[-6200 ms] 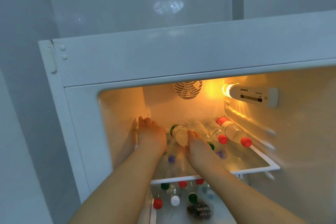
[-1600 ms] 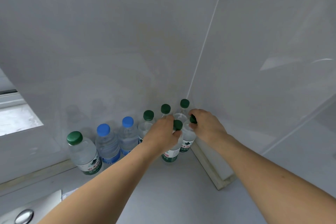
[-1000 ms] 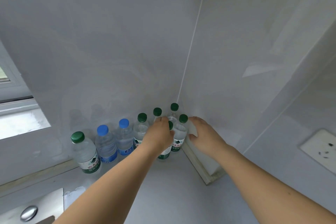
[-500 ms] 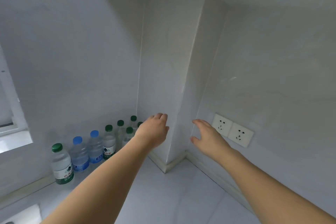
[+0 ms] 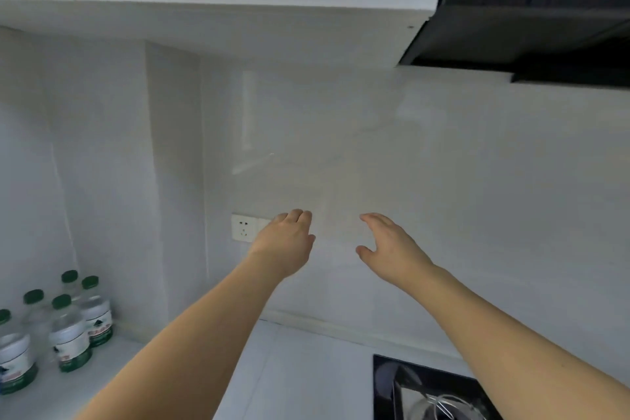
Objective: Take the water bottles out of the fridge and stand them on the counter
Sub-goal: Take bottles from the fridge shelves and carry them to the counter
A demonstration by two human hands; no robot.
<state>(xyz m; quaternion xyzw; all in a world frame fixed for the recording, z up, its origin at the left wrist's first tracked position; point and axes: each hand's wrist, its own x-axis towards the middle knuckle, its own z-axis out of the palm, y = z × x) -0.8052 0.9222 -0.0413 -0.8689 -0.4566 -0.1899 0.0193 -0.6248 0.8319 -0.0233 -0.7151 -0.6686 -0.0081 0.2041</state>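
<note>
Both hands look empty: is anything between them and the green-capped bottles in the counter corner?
Nothing visible. The left hand and right hand hang open in the air before the white wall socket. The green-capped clear plastic water bottles stand at far left on the white counter, with only bare counter between.

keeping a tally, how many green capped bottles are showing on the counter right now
5, all upright at the lower left: two at the back, two in the middle, and one cut by the left edge. More may stand out of frame.
</note>
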